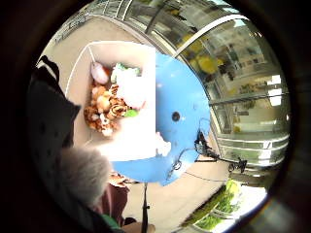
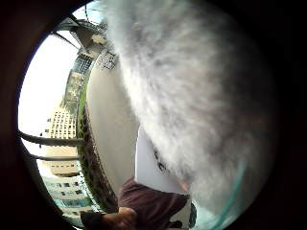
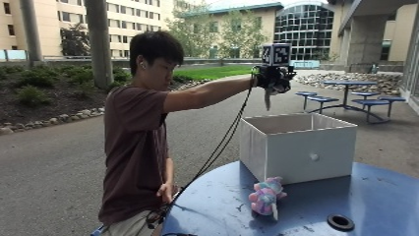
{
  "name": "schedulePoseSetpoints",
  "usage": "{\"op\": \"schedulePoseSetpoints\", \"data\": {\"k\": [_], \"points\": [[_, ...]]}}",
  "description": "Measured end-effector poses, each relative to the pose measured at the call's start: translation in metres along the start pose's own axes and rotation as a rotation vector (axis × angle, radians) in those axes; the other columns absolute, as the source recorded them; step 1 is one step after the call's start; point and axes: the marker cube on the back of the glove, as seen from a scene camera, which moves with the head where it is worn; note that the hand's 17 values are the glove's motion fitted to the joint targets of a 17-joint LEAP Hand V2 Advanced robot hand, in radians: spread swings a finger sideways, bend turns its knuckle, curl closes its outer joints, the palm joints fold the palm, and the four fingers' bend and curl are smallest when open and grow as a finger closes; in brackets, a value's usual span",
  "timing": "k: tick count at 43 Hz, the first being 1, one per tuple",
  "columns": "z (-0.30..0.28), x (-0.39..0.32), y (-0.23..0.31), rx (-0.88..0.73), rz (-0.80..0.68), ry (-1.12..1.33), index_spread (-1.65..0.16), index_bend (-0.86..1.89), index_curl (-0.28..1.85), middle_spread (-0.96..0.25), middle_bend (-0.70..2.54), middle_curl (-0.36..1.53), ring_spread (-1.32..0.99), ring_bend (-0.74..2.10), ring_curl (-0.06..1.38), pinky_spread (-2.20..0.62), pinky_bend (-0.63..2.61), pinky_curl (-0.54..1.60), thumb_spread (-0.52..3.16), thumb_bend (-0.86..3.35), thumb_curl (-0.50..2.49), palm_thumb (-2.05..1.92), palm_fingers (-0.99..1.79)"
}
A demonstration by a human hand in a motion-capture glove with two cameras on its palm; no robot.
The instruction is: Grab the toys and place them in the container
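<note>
A person in a maroon shirt (image 3: 134, 147) stands at the edge of a round blue worktop (image 3: 386, 196), right arm stretched out level. The gloved right hand (image 3: 272, 78) is high above the open white container (image 3: 298, 147), its fingers curled around a grey fluffy toy (image 3: 268, 98) that dangles from the grip over the box's near wall. In the thumb side palm view that grey fur (image 2: 192, 91) fills most of the frame, close against the palm. The little finger side palm view looks straight down into the container (image 1: 80, 77), where a heap of brown, white, pink and green toys (image 1: 109, 104) lies against one wall. On the worktop, just beside the container's front wall, lies a pink, purple and teal plush toy (image 3: 266, 195). Near the worktop's front edge is a dark round hole (image 3: 340, 222). Blue picnic tables (image 3: 347, 96) stand well behind.
</note>
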Motion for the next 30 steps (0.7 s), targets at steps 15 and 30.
{"op": "schedulePoseSetpoints", "data": {"k": [15,30], "points": [[0.016,0.015,-0.009,-0.279,0.038,0.040,-0.15,-0.15,0.39,-0.14,0.08,0.72,-0.19,0.92,0.61,-0.05,2.08,0.67,1.05,-0.09,0.68,0.07,-0.40],[-0.014,0.146,0.083,-0.337,0.221,0.104,-0.11,0.01,0.21,0.01,0.12,0.52,-0.03,0.60,0.42,0.00,1.16,0.48,1.16,-0.03,0.51,-0.01,-0.44]]}}
